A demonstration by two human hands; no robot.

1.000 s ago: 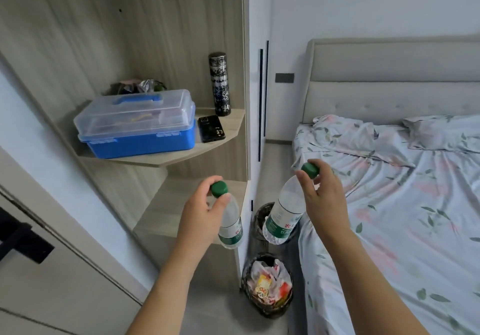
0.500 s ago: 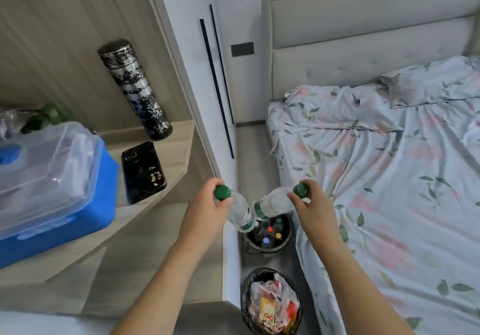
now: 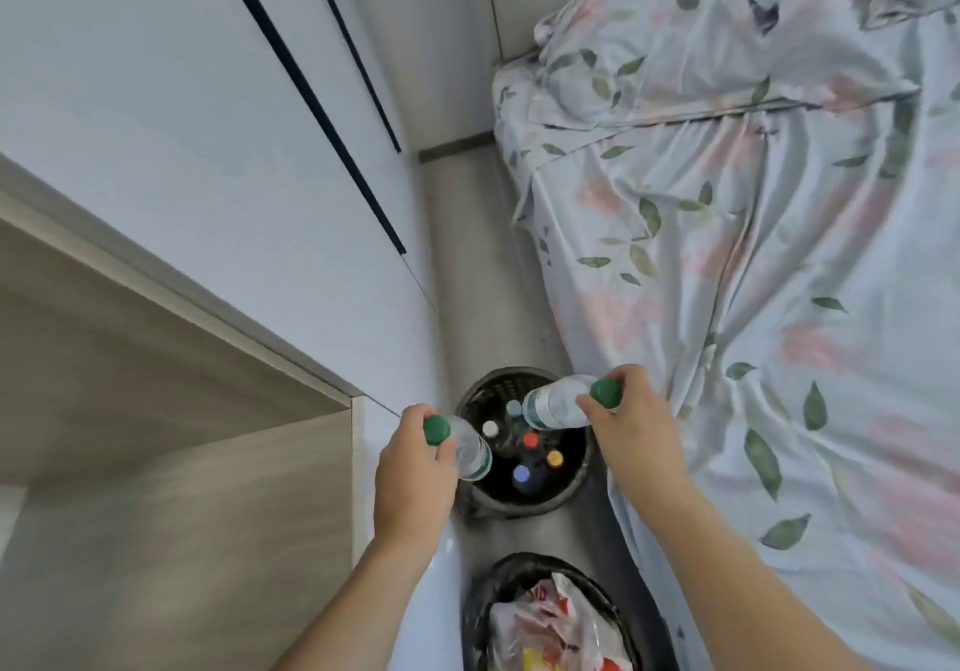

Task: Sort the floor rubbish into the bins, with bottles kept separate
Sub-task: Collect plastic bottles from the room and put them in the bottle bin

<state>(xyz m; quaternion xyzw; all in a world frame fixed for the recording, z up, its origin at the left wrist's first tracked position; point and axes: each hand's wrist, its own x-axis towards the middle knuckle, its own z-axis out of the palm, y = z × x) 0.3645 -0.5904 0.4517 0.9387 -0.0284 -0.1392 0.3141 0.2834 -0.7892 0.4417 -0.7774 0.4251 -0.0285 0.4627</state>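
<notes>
Underfoot, a narrow strip of grey floor [image 3: 470,265] runs between a white wardrobe [image 3: 208,114] with thin dark vertical lines and a bed [image 3: 753,233] under a pale sheet printed with leaves and pink flowers. A light wooden shelf [image 3: 171,441] sits at the left.

Writing: each bottle carries a green-and-white label, too blurred to read; red print on a bag in the near bin is likewise unreadable.

Containers: two dark round bins stand on the floor, one behind the other. The far bin [image 3: 566,488] holds upright bottles, seen as white, red, yellow, blue and pale caps. The near bin [image 3: 480,613], at the bottom edge, holds crumpled plastic bags and wrappers.

Hands: the left hand [image 3: 413,478] pinches the green cap of a clear bottle [image 3: 470,449], which hangs over the far bin's left rim. The right hand [image 3: 631,426] pinches the green cap of a second bottle [image 3: 553,402], tilted nearly level above the same bin's far side.
</notes>
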